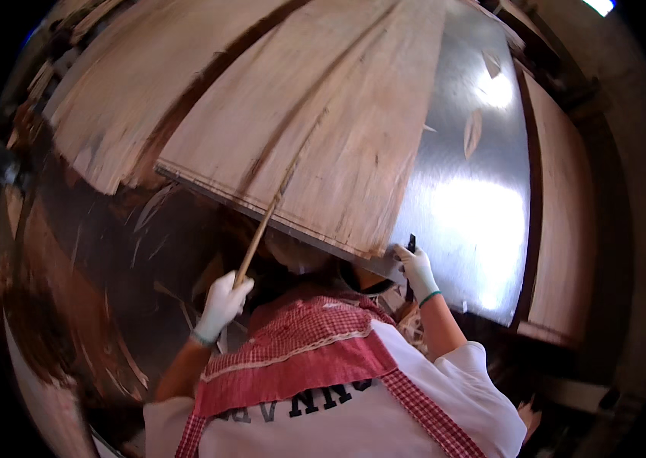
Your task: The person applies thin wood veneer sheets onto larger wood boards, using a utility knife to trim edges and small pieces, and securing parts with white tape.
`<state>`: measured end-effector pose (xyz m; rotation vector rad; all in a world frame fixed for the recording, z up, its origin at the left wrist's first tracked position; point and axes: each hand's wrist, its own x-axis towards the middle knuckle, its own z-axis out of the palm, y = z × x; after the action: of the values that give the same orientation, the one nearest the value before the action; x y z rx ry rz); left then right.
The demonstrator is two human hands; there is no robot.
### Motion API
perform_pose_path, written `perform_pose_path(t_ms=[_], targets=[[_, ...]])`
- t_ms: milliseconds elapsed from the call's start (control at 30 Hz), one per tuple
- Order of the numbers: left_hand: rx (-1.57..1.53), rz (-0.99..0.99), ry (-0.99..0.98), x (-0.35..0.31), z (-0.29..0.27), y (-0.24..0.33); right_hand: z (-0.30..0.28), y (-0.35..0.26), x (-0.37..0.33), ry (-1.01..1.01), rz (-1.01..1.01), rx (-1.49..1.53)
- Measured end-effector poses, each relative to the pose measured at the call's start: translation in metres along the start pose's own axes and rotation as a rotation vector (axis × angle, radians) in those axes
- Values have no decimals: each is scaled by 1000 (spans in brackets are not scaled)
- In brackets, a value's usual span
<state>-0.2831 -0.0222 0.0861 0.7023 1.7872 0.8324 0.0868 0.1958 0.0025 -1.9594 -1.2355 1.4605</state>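
My left hand [224, 305], in a white glove with a green cuff, is closed round the lower end of a long thin wooden stick [269, 214]. The stick slants up and away over a pale wood veneer sheet [338, 153]. My gloved right hand [418, 271] is closed on a thin black tool [411, 243] by the sheet's near right corner. The tool's ends show above and below the fingers; its exact kind is hidden. Beneath and to the right of the veneer lies a shiny metal tabletop [453, 179], close under that hand.
Another veneer sheet [132, 84] lies farther left across a dark gap. A narrow wood panel [563, 206] runs along the right. Small veneer scraps [473, 133] lie on the metal. Shavings and torn strips [121, 343] litter the dark area at lower left.
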Motion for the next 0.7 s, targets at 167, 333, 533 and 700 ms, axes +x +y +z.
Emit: perform_pose_path(t_ms=[167,333,533,700], targets=[[-184,109,-288,122,-12,48,60,21,15,242,-270,89],[-181,-15,-435,152,-58,61,76,1,-12,571,-100,-149],[-249,-343,-649,124,-126,-1,93,0,-27,616,-6,-352],[-88,-285,-554,130,-148,-27,102,-30,-34,646,-30,-275]])
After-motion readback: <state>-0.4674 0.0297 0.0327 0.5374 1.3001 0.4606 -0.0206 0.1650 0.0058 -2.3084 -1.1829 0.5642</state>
